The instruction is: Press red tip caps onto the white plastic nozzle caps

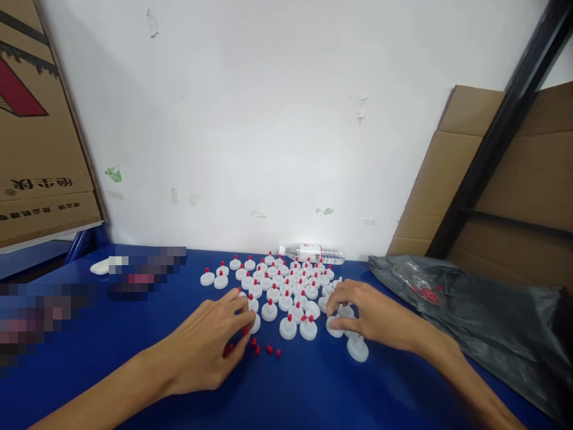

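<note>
Many white round caps with red plugs [286,288] stand in rows on the blue table [134,370]. My left hand [210,340] rests palm down at the near left of the group, fingers curled over a white cap [255,323] and beside several loose red plugs [266,349]. My right hand [367,313] sits at the near right, fingers pinched on a plain white cap [335,326]. Another white cap without a plug [358,349] lies just below that hand.
A clear water bottle [313,253] lies on its side by the white wall. A dark plastic bag [474,310] holding red pieces covers the right of the table. Cardboard boxes stand at left [40,149] and right [514,197]. A black post [501,131] leans at right.
</note>
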`<action>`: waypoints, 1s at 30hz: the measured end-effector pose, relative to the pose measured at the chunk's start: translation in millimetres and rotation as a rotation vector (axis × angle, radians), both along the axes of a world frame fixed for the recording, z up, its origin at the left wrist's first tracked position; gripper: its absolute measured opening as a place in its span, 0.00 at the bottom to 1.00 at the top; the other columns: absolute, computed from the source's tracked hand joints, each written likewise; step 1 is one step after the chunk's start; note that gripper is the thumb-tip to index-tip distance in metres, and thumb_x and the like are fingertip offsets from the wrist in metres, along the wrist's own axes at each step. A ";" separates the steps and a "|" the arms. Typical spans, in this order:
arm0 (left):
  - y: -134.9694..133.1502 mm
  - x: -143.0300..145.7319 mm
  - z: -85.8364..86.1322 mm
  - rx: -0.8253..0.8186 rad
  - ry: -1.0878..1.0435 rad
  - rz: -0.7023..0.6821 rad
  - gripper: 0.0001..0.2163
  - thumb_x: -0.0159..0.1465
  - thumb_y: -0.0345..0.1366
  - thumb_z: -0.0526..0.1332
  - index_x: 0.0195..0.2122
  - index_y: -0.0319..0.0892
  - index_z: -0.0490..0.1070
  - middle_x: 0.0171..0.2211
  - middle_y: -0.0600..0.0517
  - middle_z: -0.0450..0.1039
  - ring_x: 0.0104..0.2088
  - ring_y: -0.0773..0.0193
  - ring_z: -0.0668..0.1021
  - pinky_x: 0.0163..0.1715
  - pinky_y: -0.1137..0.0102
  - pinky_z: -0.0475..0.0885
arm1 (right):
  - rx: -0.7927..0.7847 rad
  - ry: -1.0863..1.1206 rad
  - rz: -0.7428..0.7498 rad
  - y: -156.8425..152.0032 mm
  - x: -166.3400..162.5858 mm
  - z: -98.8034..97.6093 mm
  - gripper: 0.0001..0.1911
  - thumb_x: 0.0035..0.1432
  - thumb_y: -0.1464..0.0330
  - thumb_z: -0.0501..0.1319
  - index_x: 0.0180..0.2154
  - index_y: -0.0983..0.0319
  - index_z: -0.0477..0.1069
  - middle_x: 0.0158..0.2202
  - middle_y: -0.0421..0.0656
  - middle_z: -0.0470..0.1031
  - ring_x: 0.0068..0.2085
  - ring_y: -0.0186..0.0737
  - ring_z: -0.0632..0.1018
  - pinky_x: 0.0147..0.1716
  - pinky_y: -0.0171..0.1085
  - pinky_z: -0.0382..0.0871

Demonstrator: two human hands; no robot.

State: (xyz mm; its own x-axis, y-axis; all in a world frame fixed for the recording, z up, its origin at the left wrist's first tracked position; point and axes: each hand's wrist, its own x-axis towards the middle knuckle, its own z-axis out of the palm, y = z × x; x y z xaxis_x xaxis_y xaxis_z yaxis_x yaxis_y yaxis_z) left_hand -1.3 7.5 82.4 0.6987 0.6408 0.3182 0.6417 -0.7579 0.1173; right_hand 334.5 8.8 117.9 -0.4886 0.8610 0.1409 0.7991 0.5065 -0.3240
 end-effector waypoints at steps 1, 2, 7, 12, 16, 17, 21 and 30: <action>0.4 -0.7 0.0 -0.003 -0.007 0.004 0.06 0.67 0.30 0.52 0.37 0.45 0.67 0.39 0.50 0.70 0.40 0.58 0.70 0.33 0.65 0.61 | 0.008 0.009 -0.002 0.8 -0.3 -0.8 0.10 0.63 0.56 0.66 0.39 0.55 0.79 0.41 0.42 0.79 0.44 0.45 0.77 0.46 0.42 0.68; 0.5 -1.1 0.4 -0.003 -0.018 0.012 0.06 0.67 0.31 0.52 0.39 0.45 0.67 0.40 0.50 0.70 0.40 0.58 0.70 0.33 0.65 0.61 | 0.015 0.022 0.001 1.2 -2.0 -1.8 0.11 0.64 0.56 0.65 0.39 0.55 0.79 0.40 0.42 0.79 0.43 0.45 0.78 0.45 0.42 0.68; -0.7 -0.3 5.4 -0.008 -0.024 0.049 0.07 0.69 0.33 0.51 0.41 0.46 0.68 0.39 0.50 0.70 0.41 0.57 0.71 0.33 0.65 0.60 | 0.073 0.035 0.018 -0.9 -23.0 -11.0 0.12 0.66 0.56 0.64 0.42 0.56 0.79 0.38 0.41 0.80 0.41 0.44 0.78 0.43 0.41 0.69; 0.3 -0.4 6.9 0.050 -0.073 0.001 0.08 0.69 0.31 0.49 0.36 0.44 0.66 0.33 0.51 0.69 0.36 0.60 0.70 0.30 0.65 0.56 | 0.010 0.130 0.092 -7.7 -27.4 -10.3 0.07 0.70 0.61 0.60 0.41 0.56 0.75 0.43 0.40 0.79 0.44 0.41 0.78 0.46 0.40 0.69; -5.6 4.5 3.0 0.130 -0.171 -0.069 0.06 0.69 0.30 0.50 0.38 0.45 0.65 0.32 0.53 0.70 0.33 0.61 0.71 0.29 0.65 0.56 | -0.038 0.235 0.033 -16.3 -28.8 -3.7 0.10 0.72 0.59 0.54 0.43 0.56 0.69 0.43 0.40 0.78 0.41 0.40 0.77 0.41 0.39 0.70; -8.5 7.4 1.7 0.144 -0.189 -0.076 0.05 0.68 0.31 0.51 0.40 0.46 0.65 0.33 0.53 0.70 0.34 0.61 0.71 0.29 0.65 0.56 | -0.033 0.246 0.031 -18.6 -32.8 -3.6 0.10 0.73 0.59 0.54 0.44 0.55 0.69 0.42 0.40 0.78 0.41 0.39 0.77 0.41 0.39 0.70; -19.7 21.5 -3.4 0.201 -0.176 -0.113 0.07 0.68 0.37 0.59 0.46 0.47 0.64 0.37 0.54 0.72 0.37 0.60 0.75 0.30 0.66 0.60 | 0.045 0.284 0.206 -28.4 -59.0 -10.2 0.04 0.69 0.64 0.60 0.43 0.56 0.73 0.41 0.39 0.77 0.43 0.36 0.77 0.46 0.37 0.70; -17.2 23.6 -2.7 0.370 -0.022 -0.199 0.13 0.78 0.38 0.42 0.38 0.45 0.62 0.32 0.53 0.70 0.30 0.62 0.72 0.24 0.65 0.56 | 0.031 0.284 0.284 -46.0 -74.4 -11.4 0.09 0.68 0.68 0.60 0.48 0.58 0.76 0.50 0.42 0.77 0.51 0.37 0.77 0.55 0.36 0.69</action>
State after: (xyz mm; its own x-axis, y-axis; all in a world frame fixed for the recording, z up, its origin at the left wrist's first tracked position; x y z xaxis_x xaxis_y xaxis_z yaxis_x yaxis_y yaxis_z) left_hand 22.3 -9.7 79.7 0.7880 0.3335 0.5175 0.4786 -0.8606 -0.1740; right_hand 260.0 -37.3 106.4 -0.6446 0.6903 0.3286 0.5065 0.7076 -0.4927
